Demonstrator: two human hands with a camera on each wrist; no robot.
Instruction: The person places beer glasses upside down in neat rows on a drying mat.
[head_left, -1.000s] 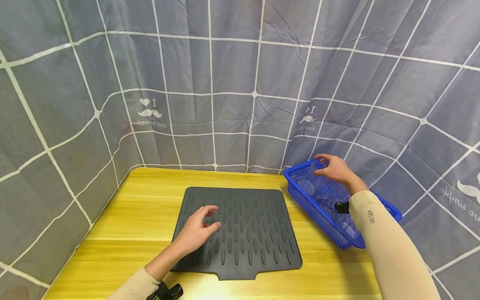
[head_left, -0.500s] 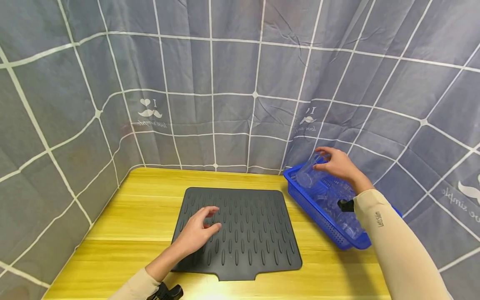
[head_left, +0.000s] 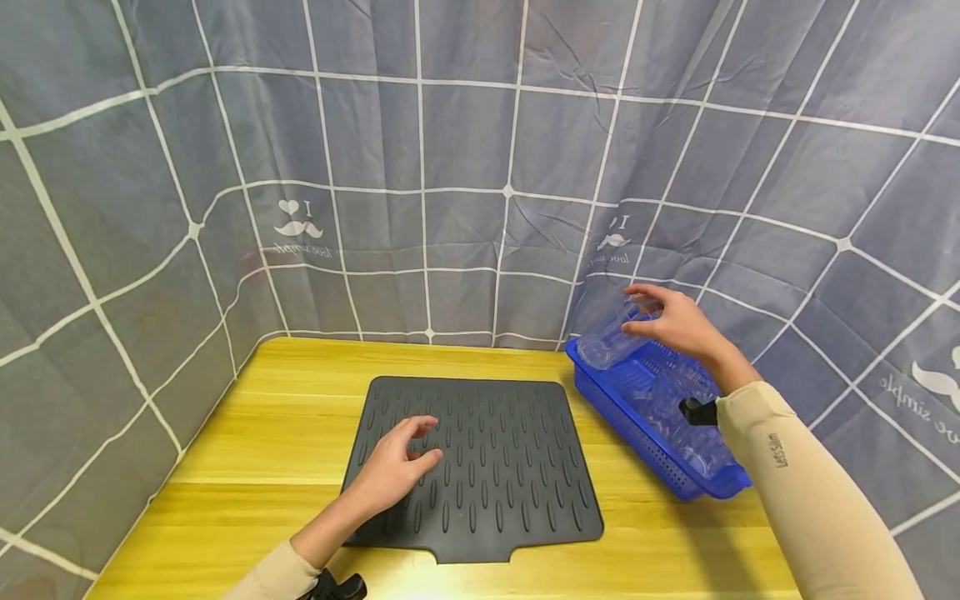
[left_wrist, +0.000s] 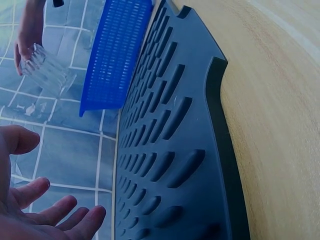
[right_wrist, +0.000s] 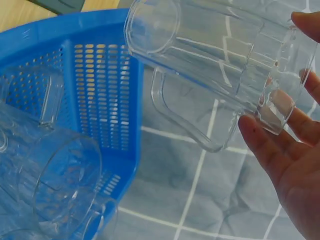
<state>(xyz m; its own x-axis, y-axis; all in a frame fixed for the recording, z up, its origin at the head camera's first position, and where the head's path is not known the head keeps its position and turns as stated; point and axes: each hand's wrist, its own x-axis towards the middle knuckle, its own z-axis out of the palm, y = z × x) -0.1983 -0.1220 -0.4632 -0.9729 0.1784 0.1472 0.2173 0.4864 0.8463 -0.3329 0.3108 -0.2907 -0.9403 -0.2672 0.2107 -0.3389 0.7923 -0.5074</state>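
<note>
Being gripped at one end by right hand (head_left: 678,327), glass mug (right_wrist: 210,55) is tilted near basket's (head_left: 630,427) upper-left corner, frame right; likely stiff, slippery, fragile; handle (right_wrist: 181,125) best grasped. Left hand (head_left: 393,467) relaxed, nothing held.

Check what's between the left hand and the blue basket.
Part of the dark mat, then a strip of wooden table; the head view shows both.
</note>
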